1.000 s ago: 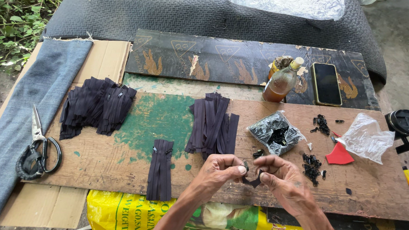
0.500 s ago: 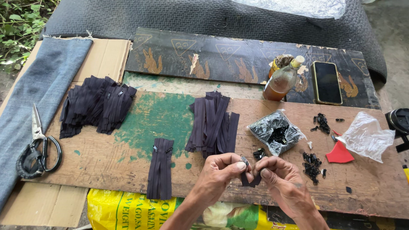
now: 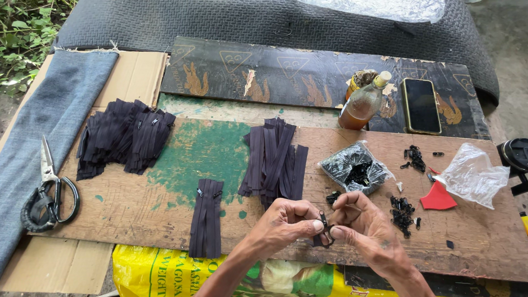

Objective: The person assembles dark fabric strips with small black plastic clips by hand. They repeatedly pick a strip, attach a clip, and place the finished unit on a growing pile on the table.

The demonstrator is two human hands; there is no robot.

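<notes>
Two hands pinch a small dark zipper piece over a worn, paint-stained wooden board.

From the left: a strip of blue denim [image 3: 40,136] lies on flat cardboard [image 3: 134,77] with black-handled scissors [image 3: 47,199] resting on it; a fanned heap of dark zippers [image 3: 122,138] sits on the wooden board [image 3: 158,202], then a short pair of zippers [image 3: 206,218] beside a green paint patch, then a middle bundle of zippers [image 3: 274,157]. The left hand [image 3: 286,222] and right hand [image 3: 358,219] meet at the board's near edge, fingers narrowed and closed on a zipper slider [image 3: 325,226] held between the fingertips, above a yellow printed sack [image 3: 162,274]. Further right lie a crinkled clear bag of black sliders [image 3: 355,168], loose black sliders [image 3: 401,210], an amber glass bottle [image 3: 364,104], a black phone [image 3: 421,105], a red plastic scrap [image 3: 438,198] and an empty clear bag [image 3: 473,173].
</notes>
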